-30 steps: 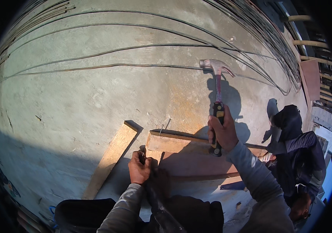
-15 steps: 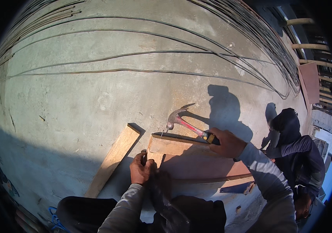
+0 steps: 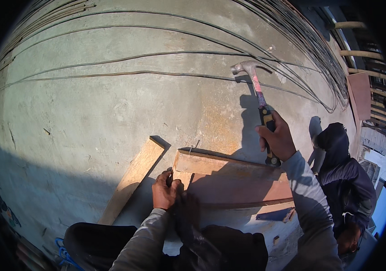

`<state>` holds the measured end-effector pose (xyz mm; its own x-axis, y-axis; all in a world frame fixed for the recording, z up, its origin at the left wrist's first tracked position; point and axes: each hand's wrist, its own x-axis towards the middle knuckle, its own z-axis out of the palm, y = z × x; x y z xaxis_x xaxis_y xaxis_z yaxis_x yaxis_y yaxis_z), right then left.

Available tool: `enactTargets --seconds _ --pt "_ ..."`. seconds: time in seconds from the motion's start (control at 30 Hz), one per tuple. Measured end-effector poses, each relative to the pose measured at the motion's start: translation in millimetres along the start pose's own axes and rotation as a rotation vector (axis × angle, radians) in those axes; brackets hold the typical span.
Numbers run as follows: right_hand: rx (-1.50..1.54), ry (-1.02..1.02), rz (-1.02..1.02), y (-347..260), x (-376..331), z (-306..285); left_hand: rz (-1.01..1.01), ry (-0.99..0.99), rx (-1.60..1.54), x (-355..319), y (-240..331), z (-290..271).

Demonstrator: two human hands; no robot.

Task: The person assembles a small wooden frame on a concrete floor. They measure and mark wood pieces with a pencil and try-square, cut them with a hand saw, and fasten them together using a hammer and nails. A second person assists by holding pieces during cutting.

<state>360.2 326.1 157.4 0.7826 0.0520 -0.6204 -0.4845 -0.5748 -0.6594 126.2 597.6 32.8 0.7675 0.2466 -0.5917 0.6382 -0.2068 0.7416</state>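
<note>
Right hand (image 3: 278,139) closed in a fist around the dark grip of a hammer (image 3: 257,97), raised above the boards with the metal head up and away, well clear of the wood. Left hand (image 3: 165,192) curled and pressed down at the near left corner of a wooden batten (image 3: 220,165), fingers bunched around something small there; what they pinch cannot be told. Batten lying crosswise between the two hands, on top of a broad reddish board (image 3: 242,189) that stretches below the right hand. Thin bent nail (image 3: 195,145) standing just beyond the batten's left end, above the left hand. Loose plank (image 3: 132,180) angled just left of the left hand, one end near its fingers. Concrete floor (image 3: 93,104) under everything, with long steel rods (image 3: 111,74) curving across it far beyond both hands. Another person in a dark hooded jacket (image 3: 344,180) crouched to the right of the right forearm.
</note>
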Motion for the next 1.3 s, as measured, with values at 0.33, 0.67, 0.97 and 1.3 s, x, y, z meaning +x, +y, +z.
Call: enactTargets --seconds 0.33,0.67,0.97,1.3 --pt "-0.691 -0.199 -0.381 1.3 -3.8 -11.6 -0.028 -0.019 0.016 -1.0 3.0 -1.1" --pt "-0.682 -0.354 -0.687 27.5 -8.6 -4.0 -0.065 -0.027 0.029 -1.1 5.8 -0.8" --pt "-0.199 -0.176 -0.129 15.0 -11.3 19.5 -0.129 -0.063 0.017 0.9 3.8 -3.3" --pt "0.272 0.182 0.044 -11.0 -11.1 35.8 -0.09 -0.043 -0.003 -2.4 -0.4 -3.6"
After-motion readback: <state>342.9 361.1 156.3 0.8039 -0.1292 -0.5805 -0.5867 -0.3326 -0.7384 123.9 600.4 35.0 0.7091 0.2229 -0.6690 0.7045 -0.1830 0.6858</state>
